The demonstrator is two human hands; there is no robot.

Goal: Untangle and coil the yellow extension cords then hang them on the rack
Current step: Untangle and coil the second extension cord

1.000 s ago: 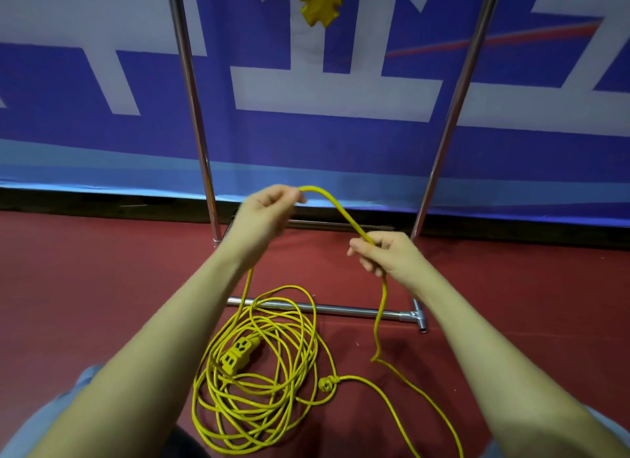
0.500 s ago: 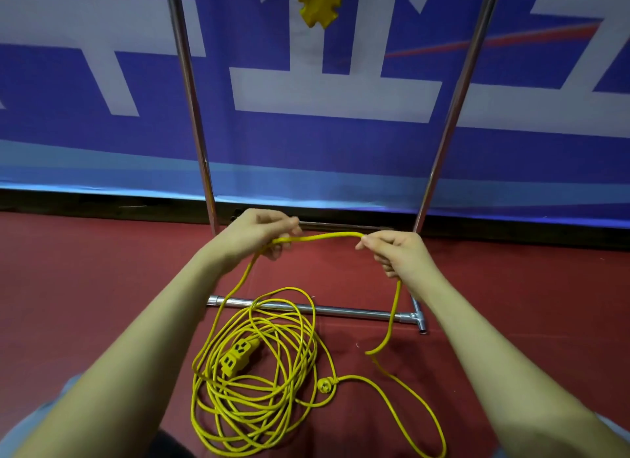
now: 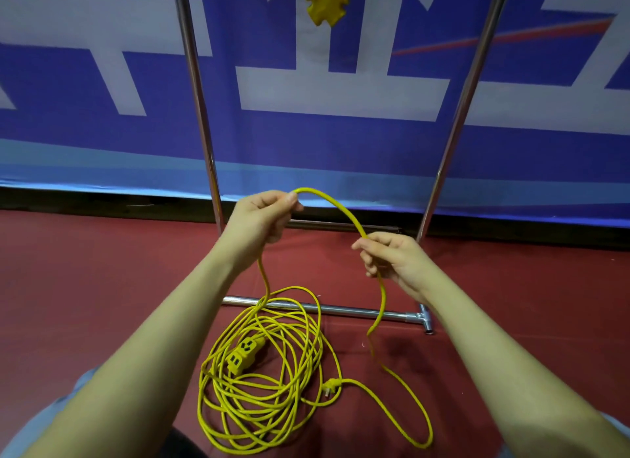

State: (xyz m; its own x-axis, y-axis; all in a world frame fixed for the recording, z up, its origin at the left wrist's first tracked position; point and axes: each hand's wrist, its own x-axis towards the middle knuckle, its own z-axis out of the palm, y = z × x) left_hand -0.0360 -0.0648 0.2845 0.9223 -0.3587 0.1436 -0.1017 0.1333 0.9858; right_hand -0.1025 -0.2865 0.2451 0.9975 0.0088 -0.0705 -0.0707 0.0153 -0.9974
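Note:
A yellow extension cord [image 3: 262, 382] lies in a loose tangle on the red floor, its socket block [image 3: 244, 352] in the middle and its plug [image 3: 331, 386] at the right edge of the pile. My left hand [image 3: 262, 218] grips a raised stretch of this cord. The cord arches over to my right hand [image 3: 392, 263], which pinches it lower down. From there it drops and loops back to the plug. Another yellow cord [image 3: 324, 4] hangs from the top of the metal rack [image 3: 201, 116].
The rack's two chrome uprights stand just beyond my hands, and its base bar [image 3: 358, 311] lies on the floor behind the pile. A blue and white banner [image 3: 102, 116] covers the wall behind. My knees show at the bottom corners.
My left hand has lifted its end of the cord, so the flat span between my hands is an arch again. The loop below my right hand hangs lower.

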